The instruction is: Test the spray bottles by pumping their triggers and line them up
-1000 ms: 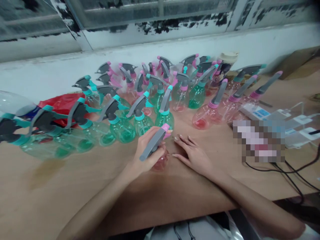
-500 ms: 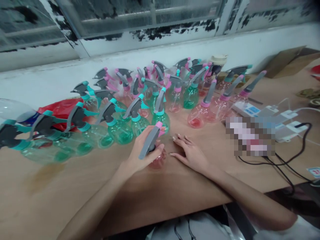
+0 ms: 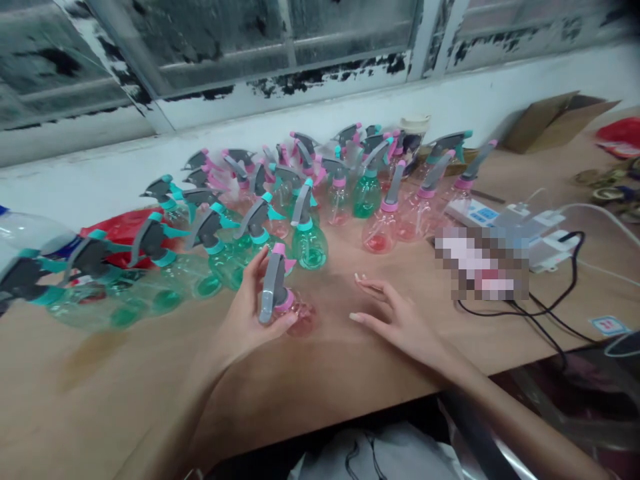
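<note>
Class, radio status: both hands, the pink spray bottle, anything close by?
Left hand curved around pink-collared spray bottle, grip firmness unclear. Right hand open, holding nothing. Turquoise-collared spray bottle close beyond.

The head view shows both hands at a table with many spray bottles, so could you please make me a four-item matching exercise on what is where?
Column one
1. left hand
2. right hand
3. cardboard box
4. blue-edged label

Column two
A. apart from every bottle, fingers spread
B. on the table, near its front edge
C. curled around the neck of a pink spray bottle
D. near the white wall, at upper right

Pairs: 1-C, 2-A, 3-D, 4-B
</note>
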A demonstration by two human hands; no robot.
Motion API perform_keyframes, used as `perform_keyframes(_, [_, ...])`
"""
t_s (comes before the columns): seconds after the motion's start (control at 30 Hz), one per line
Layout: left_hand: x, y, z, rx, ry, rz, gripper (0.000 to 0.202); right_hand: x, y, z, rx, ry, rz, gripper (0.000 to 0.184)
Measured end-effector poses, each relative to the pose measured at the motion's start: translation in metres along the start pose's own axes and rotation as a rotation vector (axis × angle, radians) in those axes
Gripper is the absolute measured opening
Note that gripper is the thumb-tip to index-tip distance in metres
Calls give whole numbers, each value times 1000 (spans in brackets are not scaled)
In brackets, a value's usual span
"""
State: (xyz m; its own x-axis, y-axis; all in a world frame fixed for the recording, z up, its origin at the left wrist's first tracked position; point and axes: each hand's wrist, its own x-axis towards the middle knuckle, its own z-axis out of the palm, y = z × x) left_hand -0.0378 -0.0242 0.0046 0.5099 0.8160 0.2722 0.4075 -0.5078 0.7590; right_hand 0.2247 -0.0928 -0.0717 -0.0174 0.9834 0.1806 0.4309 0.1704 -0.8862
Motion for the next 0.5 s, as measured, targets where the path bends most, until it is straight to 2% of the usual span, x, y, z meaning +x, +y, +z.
perform_keyframes(0.1, [-14, -2, 4, 126, 32, -103, 80, -8, -9, -8, 182, 9, 14, 44])
perform_keyframes(0.27, [-26, 0, 10, 307, 18, -217, 47, -11, -5, -17, 244, 67, -27, 43])
perform_keyframes(0.37, [-20, 2, 11, 369, 6, -203, 47, -12, 6, -22, 227, 135, 5, 42])
perform_keyframes(0.5, [1, 8, 17, 427, -45, -166, 48, -14, 19, -31, 114, 231, 7, 35])
